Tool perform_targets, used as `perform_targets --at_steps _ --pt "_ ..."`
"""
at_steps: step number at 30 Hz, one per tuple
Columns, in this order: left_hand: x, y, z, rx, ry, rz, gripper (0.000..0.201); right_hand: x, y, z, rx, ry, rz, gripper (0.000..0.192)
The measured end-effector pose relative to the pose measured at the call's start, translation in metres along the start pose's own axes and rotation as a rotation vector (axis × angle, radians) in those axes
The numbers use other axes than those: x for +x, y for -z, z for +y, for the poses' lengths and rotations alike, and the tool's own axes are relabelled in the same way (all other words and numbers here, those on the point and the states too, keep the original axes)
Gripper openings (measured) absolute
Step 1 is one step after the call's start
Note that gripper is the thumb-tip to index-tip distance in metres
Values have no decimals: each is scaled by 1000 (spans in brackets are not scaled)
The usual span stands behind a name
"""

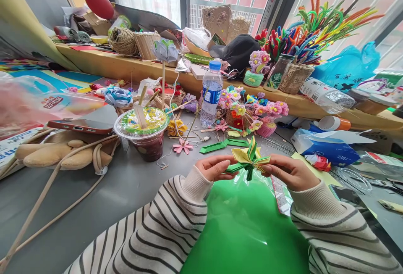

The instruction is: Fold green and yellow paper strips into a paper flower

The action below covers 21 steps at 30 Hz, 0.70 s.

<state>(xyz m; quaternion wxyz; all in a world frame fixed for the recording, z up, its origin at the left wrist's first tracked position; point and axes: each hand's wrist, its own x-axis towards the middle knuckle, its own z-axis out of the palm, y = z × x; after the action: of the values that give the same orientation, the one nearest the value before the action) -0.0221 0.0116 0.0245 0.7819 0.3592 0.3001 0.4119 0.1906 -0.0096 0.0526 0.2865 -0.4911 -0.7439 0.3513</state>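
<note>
Paper flower [248,159], yellow and green folded paper, sits between both hands, held up just above the grey counter [126,185] and over a green plastic sheet [242,227].

Left hand [214,168]: fingers pinched on the flower's left side, on a green strip sticking out. Right hand [289,172]: fingers closed on the flower's right edge. Both arms in striped sleeves.

Around it:
- 2 green folded paper strips [220,145] lie flat on the counter just behind the flower.
- Pink paper flower [182,146] lies left of those strips.
- Sealed cup [145,130] with dark drink and a printed film lid, a stick poking through the lid, stands well left of the hands.
- Water bottle [211,93], blue cap, upright behind the strips.
- Basket of small coloured flowers [252,112] just right of the bottle.
- Blue tissue pack [324,146] right of the hands.
- Phone [80,126] rests on a tan plush toy [63,152] at far left.
- Pipe cleaners [311,30] bunched in a woven holder on the wooden ledge by the window.
</note>
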Motion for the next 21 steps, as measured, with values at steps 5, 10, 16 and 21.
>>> perform_targets --at_steps 5,10,16,21 --pt "-1 -1 2 22 29 1 29 0 -1 -1 -4 -10 46 19" --pt "0 0 1 21 29 6 29 -1 -6 -1 89 -28 147 19" --pt "3 2 -3 42 86 78 31 1 -12 -2 52 23 269 17" --pt "5 2 -6 106 177 59 34 5 -25 -13 41 11 402 17"
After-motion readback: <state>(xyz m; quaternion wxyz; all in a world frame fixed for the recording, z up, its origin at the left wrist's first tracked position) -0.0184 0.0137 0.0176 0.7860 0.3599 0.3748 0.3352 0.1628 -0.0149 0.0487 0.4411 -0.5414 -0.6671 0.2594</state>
